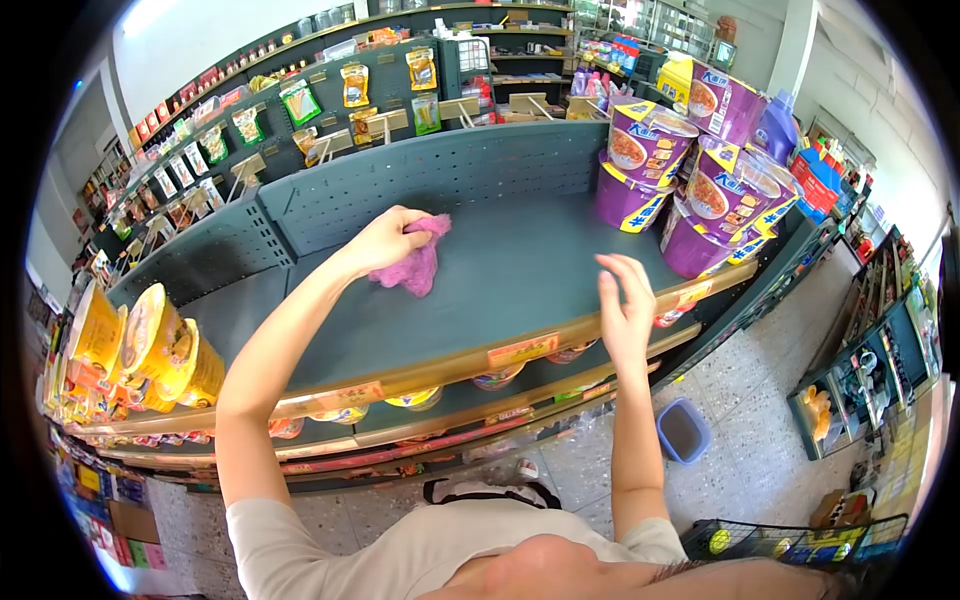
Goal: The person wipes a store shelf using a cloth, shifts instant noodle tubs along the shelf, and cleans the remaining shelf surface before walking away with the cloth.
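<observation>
left hand (385, 240) clamped on pink cloth (415, 262), pressing it flat on the bare shelf (500, 290) | right hand (625, 305) fingers apart, resting at the shelf's front edge as if for balance | purple noodle cups (690, 180) stacked aside right, yellow cups (150, 350) left

Left hand (385, 240) clenched — right hand (625, 305) open, fingers spread.

I see a dark green shelf (500, 290) with a pink cloth (415, 265) lying on it. Purple noodle cups (690, 190) stand stacked at its right, yellow cups (150, 345) at its left.
</observation>
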A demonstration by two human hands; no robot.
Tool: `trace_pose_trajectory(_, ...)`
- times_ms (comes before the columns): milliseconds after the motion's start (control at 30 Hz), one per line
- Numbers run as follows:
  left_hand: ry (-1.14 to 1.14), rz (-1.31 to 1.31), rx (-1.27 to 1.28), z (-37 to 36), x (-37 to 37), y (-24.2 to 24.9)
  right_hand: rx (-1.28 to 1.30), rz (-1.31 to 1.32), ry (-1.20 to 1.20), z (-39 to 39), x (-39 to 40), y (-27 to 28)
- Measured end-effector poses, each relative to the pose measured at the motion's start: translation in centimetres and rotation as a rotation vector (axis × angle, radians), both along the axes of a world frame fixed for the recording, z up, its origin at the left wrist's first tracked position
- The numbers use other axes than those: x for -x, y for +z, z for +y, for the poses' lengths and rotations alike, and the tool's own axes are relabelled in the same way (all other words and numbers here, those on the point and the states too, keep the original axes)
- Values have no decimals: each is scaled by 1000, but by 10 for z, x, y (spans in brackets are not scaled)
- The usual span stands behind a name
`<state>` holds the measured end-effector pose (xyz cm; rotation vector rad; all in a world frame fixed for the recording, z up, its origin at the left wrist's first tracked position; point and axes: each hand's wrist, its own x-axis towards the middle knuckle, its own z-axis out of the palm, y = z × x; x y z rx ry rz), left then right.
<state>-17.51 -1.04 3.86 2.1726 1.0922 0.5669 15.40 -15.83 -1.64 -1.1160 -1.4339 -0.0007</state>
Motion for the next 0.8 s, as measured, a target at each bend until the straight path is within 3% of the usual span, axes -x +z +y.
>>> trace_pose_trajectory(67,46,-189,208,-27,4,19,122,19,243,13,29,17)
trace_pose_trajectory(167,67,-679,428,-45,18,22,346,-2,530,37,74,28)
trace_pose_trajectory(233,54,-807,544,-58,28,31,369,5,564,52,105,29)
trace_pose_trajectory(300,23,-929,634,-69,36,36,366,145,778,59,132,38)
trace_pose_trajectory(333,29,-937,635,-75,39,38,366,213,886,63,140,42)
trace_pose_trajectory(433,-12,-916,592,-82,56,37,676,196,989,63,141,58)
trace_pose_trajectory(600,53,-714,495,-91,76,37,690,386,861,55,148,62)
trace_pose_trajectory(800,83,-522,384,-75,81,23,713,358,757,66,144,57)
